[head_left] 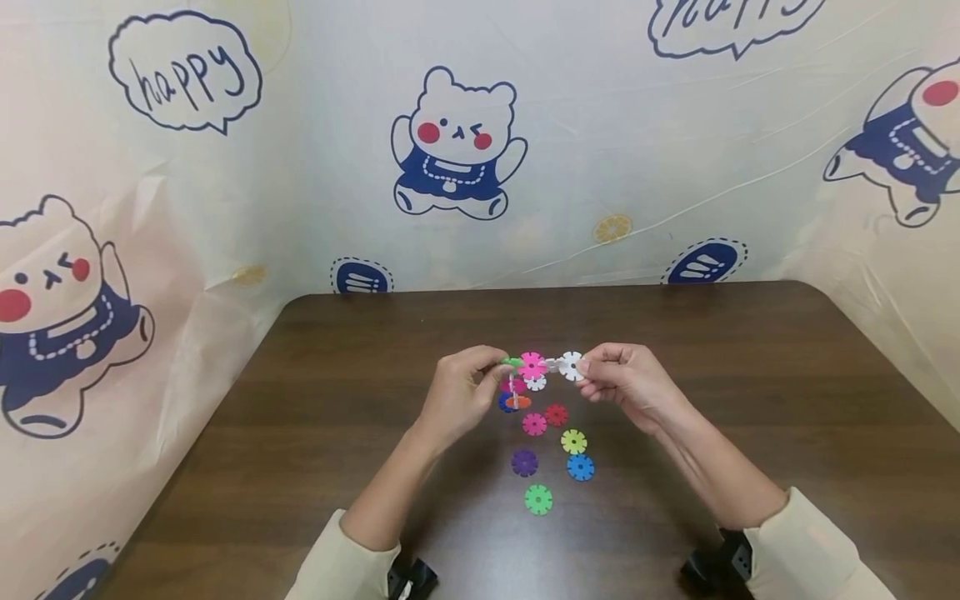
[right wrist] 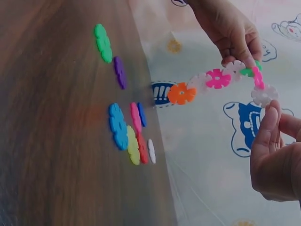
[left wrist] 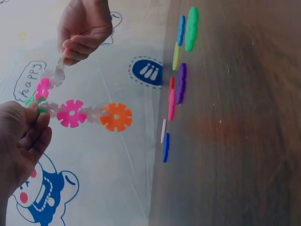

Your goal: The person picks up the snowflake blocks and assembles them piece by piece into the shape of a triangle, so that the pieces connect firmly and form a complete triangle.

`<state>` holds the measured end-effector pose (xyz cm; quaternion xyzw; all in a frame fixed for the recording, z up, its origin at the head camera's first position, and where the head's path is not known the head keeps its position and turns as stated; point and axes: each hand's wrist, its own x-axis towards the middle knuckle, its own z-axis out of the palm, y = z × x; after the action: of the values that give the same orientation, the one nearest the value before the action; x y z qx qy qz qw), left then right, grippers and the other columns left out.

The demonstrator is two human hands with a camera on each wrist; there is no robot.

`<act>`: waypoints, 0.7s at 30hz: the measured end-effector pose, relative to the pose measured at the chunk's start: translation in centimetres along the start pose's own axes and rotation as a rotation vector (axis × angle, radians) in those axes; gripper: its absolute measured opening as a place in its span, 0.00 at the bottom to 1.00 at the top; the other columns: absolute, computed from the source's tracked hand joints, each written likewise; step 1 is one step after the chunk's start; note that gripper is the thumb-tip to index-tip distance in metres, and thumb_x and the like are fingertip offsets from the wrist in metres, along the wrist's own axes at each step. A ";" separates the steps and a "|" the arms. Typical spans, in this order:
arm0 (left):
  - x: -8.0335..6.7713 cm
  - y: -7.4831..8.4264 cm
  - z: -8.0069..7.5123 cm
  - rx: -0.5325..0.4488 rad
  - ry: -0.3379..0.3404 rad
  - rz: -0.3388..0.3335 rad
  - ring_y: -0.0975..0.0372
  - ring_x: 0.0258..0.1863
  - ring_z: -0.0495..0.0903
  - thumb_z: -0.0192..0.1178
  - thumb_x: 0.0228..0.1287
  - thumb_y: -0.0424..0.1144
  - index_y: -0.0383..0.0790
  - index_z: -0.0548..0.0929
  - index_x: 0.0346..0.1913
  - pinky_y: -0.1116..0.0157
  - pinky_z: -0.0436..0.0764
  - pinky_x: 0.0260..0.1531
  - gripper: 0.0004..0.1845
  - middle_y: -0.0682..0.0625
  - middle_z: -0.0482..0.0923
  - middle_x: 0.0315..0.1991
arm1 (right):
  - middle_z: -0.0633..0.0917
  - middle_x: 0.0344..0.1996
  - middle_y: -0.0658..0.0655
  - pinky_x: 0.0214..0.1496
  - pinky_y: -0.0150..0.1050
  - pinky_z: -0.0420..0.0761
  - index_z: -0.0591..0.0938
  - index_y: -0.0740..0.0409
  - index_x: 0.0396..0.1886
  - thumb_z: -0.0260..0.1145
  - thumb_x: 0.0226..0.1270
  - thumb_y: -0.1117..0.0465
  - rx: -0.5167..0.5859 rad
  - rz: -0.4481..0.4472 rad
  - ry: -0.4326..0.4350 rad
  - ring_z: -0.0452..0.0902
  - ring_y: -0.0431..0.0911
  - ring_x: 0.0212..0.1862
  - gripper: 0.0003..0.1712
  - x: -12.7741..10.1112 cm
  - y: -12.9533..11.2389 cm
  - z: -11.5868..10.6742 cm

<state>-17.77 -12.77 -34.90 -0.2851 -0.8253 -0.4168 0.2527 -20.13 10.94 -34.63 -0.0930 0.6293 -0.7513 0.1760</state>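
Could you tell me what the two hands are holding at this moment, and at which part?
Both hold one chain of snowflake discs above the table. The left hand pinches its green disc at the bend; the right hand pinches the white end disc.

A dark brown wood-grain desk [head_left: 750, 375] with rounded far corners stands inside a three-sided screen of pale cream plastic sheeting [head_left: 600, 150], creased and faintly glossy under soft, even light. The sheeting is printed with cartoon bears [head_left: 456, 142] in navy tops with red cheeks, speech bubbles reading "happy" [head_left: 183, 75], navy oval badges [head_left: 703, 262] and small yellow citrus slices [head_left: 613, 227]. It meets the desk along the far edge and both sides.
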 end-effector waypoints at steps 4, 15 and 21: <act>-0.1 0.1 -0.2 0.006 -0.044 -0.030 0.66 0.21 0.73 0.64 0.59 0.31 0.34 0.84 0.31 0.70 0.77 0.25 0.03 0.51 0.80 0.24 | 0.83 0.20 0.53 0.28 0.29 0.80 0.82 0.57 0.24 0.57 0.64 0.73 0.014 0.017 -0.023 0.80 0.38 0.22 0.13 0.0 0.0 -0.2; 0.2 0.2 -1.7 -0.022 -0.045 -0.177 0.67 0.22 0.75 0.64 0.60 0.32 0.34 0.84 0.32 0.68 0.79 0.27 0.04 0.53 0.79 0.23 | 0.84 0.30 0.63 0.38 0.42 0.83 0.79 0.75 0.42 0.62 0.66 0.62 -0.336 0.059 -0.143 0.82 0.50 0.31 0.16 0.7 1.5 -2.3; 0.3 0.2 -1.6 -0.036 -0.011 -0.175 0.66 0.23 0.76 0.65 0.59 0.31 0.34 0.84 0.33 0.68 0.80 0.28 0.03 0.52 0.79 0.24 | 0.84 0.28 0.59 0.36 0.43 0.82 0.81 0.72 0.43 0.66 0.61 0.63 -0.702 0.070 -0.264 0.80 0.49 0.29 0.16 1.2 2.3 -3.1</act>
<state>-17.56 -13.95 -33.82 -0.2188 -0.8409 -0.4503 0.2056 -22.00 12.98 -37.52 -0.2219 0.8231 -0.4651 0.2388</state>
